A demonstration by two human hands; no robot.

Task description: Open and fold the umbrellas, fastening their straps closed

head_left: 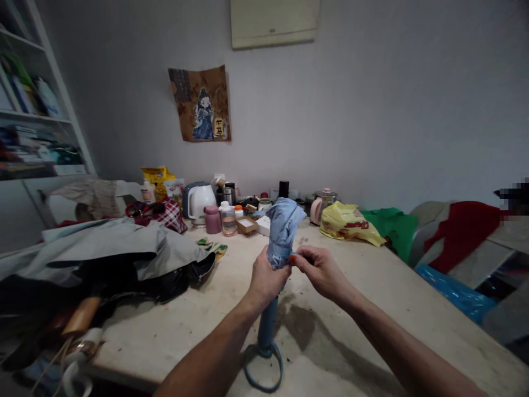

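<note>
A folded light-blue umbrella (285,223) stands nearly upright in front of me, its canopy gathered at the top. My left hand (266,281) is wrapped round the lower part of that canopy. On its right side, my right hand (316,267) pinches the end of the blue strap (281,252) that runs around the cloth. Below my left hand the blue handle (267,325) points down, with a wrist loop (263,368) hanging at its end. Part of the shaft is hidden behind my hands.
At left, a silver-grey and black umbrella (111,248) with a wooden handle (82,315) lies loosely open on the table (372,309). Along the back stand a white kettle (201,201), a pink jar (212,219), several bottles and a yellow plastic bag (349,223). Chairs flank the table.
</note>
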